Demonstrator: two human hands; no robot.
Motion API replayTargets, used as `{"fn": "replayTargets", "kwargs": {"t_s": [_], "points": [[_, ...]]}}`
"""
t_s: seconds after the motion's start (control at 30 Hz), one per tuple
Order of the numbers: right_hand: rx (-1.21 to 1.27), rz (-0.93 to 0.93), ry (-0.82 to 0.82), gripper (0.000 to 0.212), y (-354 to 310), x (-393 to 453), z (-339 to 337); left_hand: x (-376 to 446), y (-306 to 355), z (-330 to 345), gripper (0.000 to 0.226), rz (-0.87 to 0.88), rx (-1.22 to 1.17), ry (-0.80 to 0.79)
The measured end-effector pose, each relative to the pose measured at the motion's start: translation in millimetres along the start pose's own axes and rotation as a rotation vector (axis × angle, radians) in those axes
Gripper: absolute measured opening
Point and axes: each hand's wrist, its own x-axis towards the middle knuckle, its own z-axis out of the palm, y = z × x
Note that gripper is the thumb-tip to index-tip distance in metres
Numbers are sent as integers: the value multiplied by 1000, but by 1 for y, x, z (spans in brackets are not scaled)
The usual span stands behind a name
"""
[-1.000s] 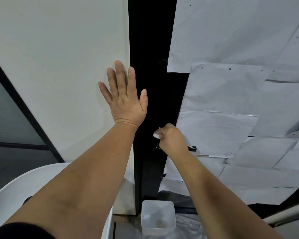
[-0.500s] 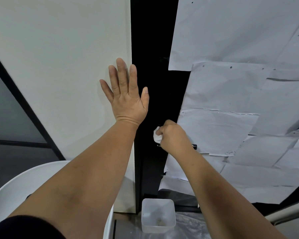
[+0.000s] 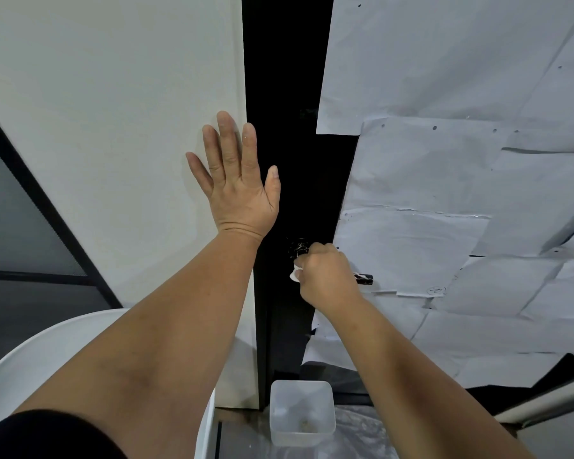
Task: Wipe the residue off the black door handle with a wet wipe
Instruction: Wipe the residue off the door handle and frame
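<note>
While the left hand [image 3: 237, 183] is staying flat with fingers straight and spread on the pale cream wall panel [image 3: 113, 127], thumb tip reaching over the edge of the black vertical door frame [image 3: 289, 94], the right hand [image 3: 328, 276] is sitting slightly further right and lower along the black door handle [image 3: 363, 278] than half a second ago. Its fingers are curled tight round the handle with the white wet wipe [image 3: 295, 273] bunched inside, a small wad of wipe poking out on the left of the fist. More of the handle's round base [image 3: 298, 248] is now showing to the upper left of the knuckles, streaked with whitish residue; a second ago the fist was covering it. Only the handle's right tip is sticking out past the hand, also smeared; the middle part is hidden under the fist.

White paper sheets [image 3: 444, 160] are covering the door right of the frame, overlapping and taped. Near the bottom, a translucent square plastic tub [image 3: 300, 412] is standing on crinkled clear plastic sheeting [image 3: 355, 435], below the handle. A white curved chair back [image 3: 30, 356] is showing at near left, partly behind the left forearm. A dark grey glass panel [image 3: 14, 210] is lying at far left.
</note>
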Motion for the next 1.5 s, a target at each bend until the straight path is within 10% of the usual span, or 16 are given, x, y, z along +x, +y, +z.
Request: {"fn": "replayTargets", "kwargs": {"t_s": [1.5], "points": [[74, 46, 89, 21, 8, 3, -4, 1, 9, -11, 77, -40, 5, -69]]}}
